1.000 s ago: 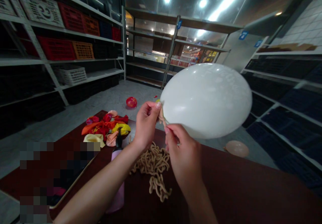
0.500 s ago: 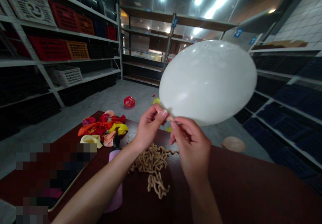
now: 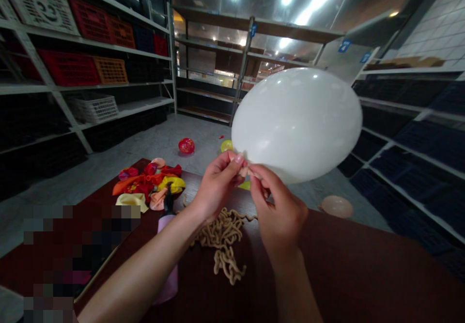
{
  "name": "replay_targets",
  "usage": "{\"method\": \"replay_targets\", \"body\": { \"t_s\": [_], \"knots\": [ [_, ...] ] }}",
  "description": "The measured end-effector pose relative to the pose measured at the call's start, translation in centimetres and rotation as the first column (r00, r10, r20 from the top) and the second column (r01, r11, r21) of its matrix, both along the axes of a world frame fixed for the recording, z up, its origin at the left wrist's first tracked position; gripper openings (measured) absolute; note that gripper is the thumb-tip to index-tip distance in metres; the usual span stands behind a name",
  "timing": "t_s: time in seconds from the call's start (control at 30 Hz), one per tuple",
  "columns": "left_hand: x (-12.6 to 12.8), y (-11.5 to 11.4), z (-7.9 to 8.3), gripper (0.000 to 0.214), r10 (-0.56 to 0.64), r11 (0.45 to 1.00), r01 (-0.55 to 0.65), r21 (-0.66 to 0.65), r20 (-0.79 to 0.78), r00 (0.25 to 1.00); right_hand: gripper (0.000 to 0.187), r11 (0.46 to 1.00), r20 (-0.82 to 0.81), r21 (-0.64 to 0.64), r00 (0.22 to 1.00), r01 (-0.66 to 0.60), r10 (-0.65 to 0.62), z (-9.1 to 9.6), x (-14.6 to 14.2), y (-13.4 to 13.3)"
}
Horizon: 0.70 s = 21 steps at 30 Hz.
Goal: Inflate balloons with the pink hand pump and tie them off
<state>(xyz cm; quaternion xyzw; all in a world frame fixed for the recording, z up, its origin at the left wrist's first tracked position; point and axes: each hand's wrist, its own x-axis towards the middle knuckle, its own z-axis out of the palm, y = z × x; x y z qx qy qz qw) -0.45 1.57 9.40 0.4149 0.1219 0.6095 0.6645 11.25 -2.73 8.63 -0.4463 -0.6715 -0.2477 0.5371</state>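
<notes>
A large inflated white balloon [image 3: 298, 124] hangs above the table's far edge, its neck end toward me. My left hand [image 3: 223, 177] pinches that neck between thumb and forefinger. From the other side, my right hand [image 3: 274, 199] grips the same neck with thumb and fingertips, close against the left fingers. Whether the neck is knotted is too small to tell. Beneath my hands, a heap of tan cord [image 3: 221, 233] lies on the dark table [image 3: 348, 269]. A lilac pump bottle with a black nozzle [image 3: 170, 277] stands partly behind my left forearm.
Uninflated balloons [image 3: 145, 182] in red, orange, yellow and pink lie at the table's far left. On the floor rest a red balloon [image 3: 186, 145], a yellow balloon [image 3: 226, 146] and a pale balloon [image 3: 337, 207]. Shelves with crates [image 3: 78, 69] line the left side.
The white balloon has shrunk slightly in view and tilted a little downward. My fingers have shifted on its neck, both hands staying close together.
</notes>
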Motion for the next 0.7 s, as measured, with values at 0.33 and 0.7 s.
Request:
{"method": "replay_targets", "body": {
  "t_s": [0.33, 0.7],
  "knots": [
    [-0.01, -0.08, 0.03, 0.031, -0.02, 0.998, 0.019, -0.064, -0.007, 1.0, 0.008, 1.0, -0.005, 0.013, 1.0, 0.023, -0.023, 0.01, -0.21, 0.04],
    [-0.83, 0.0, 0.49, 0.025, -0.044, 0.996, 0.044, 0.071, -0.007, 0.999, 0.009, 0.993, 0.005, -0.064, 0.995, 0.096, -0.096, 0.6, 0.2, -0.82]
  ]
}}
